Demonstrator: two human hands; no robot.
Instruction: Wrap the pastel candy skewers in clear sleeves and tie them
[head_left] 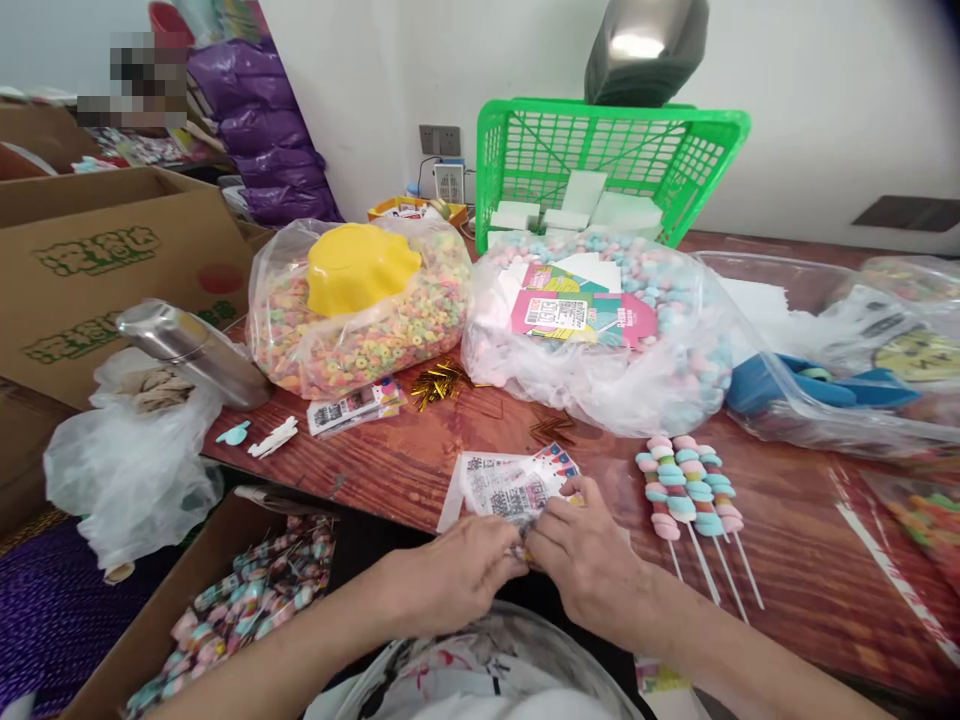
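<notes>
My left hand and my right hand meet at the table's front edge, both with fingers closed in a pinch. Between the fingertips is a small crinkled bit, mostly hidden, which I cannot make out. Just beyond them lie printed clear plastic bags, partly covered by my right fingers. To the right, several pink and blue marshmallow skewers lie side by side on white sticks. Gold twist ties form a pile behind, near another stack of printed bags.
Large bags of candy rings and marshmallows stand behind. A green basket leans at the wall. On the left are a steel flask and a carton. Below, a box holds wrapped skewers. A clear tub sits right.
</notes>
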